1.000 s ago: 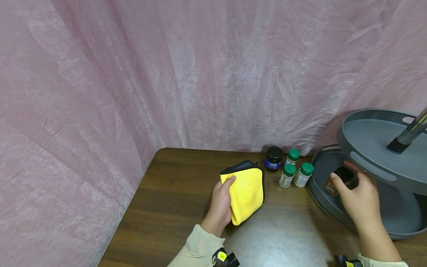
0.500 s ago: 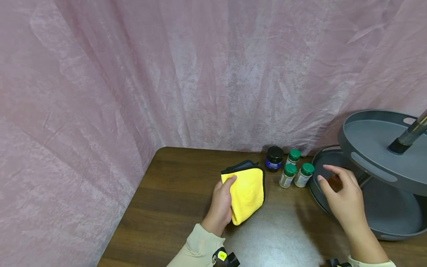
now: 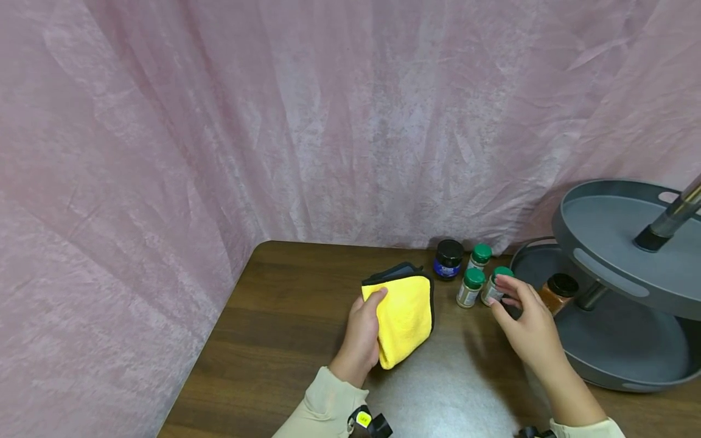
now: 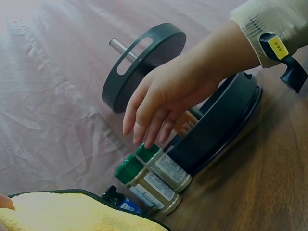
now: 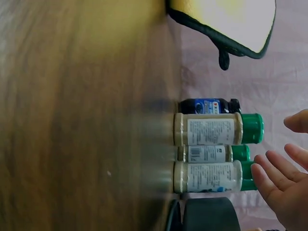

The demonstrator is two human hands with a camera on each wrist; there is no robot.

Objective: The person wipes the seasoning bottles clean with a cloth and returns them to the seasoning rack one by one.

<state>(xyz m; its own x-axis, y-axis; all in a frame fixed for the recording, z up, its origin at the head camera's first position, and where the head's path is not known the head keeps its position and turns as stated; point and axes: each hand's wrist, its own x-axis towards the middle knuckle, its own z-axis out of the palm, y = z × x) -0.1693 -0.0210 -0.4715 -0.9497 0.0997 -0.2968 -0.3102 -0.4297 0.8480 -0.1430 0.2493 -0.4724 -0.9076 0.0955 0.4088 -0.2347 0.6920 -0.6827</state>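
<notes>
My left hand [image 3: 361, 334] grips a folded yellow cloth [image 3: 406, 322] with black edging, thumb on top, above the wooden table. My right hand [image 3: 530, 328] reaches over the near rim of a grey two-tier round tray, fingers spread and slightly bent, holding nothing. Its fingertips are right at the green cap of one spice jar [image 5: 214, 177], overlapping it in the head view. Beside that jar stand two similar green-capped spice jars, one in front [image 3: 469, 292] and one behind [image 3: 479, 257]. An orange-brown jar with a black lid [image 3: 557, 292] stands in the lower tray [image 3: 635, 344], just behind my right hand.
A dark jar with a blue label [image 3: 448, 260] stands at the table's back edge, left of the spice jars. The upper tray [image 3: 619, 222] overhangs the lower one on a metal post [image 3: 676, 213]. A pink curtain [image 3: 350, 121] hangs behind the table [image 3: 285, 316].
My right hand has let go of the orange-brown jar, leaving it in the lower tray, and moved left to the green-capped jars. The left hand and cloth have stayed put.
</notes>
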